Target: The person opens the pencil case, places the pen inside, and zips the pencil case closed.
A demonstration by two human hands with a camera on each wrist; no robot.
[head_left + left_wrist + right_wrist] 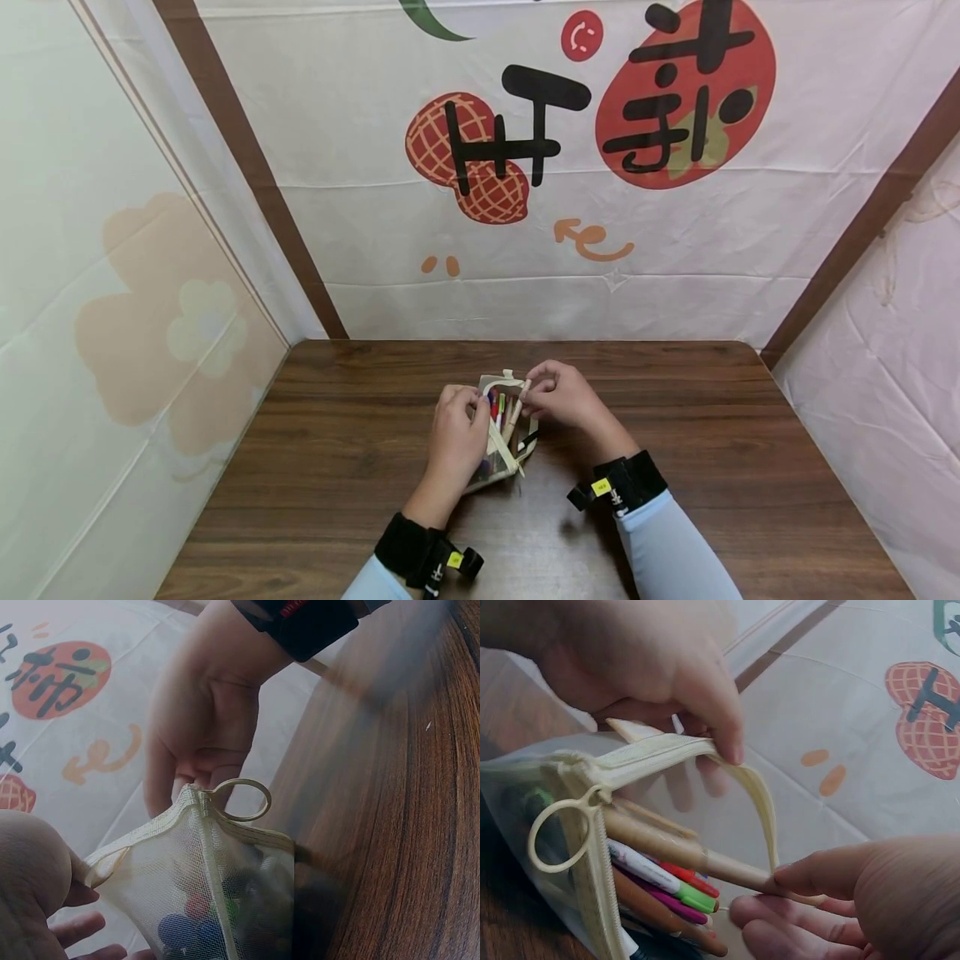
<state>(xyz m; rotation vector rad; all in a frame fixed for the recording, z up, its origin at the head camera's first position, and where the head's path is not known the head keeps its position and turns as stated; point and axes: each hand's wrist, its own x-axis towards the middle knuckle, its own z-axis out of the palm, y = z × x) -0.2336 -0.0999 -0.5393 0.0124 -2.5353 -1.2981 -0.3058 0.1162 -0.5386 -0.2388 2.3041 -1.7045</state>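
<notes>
A cream mesh pencil case (187, 874) stands unzipped on the table. My left hand (456, 437) pinches the case's upper edge at the left, thumb on the zipper tape (652, 759). On the right, my right hand (566, 404) pinches the top end of a slim tan pen (731, 870) between thumb and fingers; its lower part is inside the case. Beside it lie a white and green marker (660, 876), a red pen (692, 880), a purple pen (671, 906) and a brown pen (656, 909). A cream ring pull (535, 838) hangs from the zipper.
The case is on a dark wood-grain table (360, 400). A printed white cloth (360, 208) hangs behind the table, and more cloth hangs at both sides. Each wrist wears a black strap with a small camera.
</notes>
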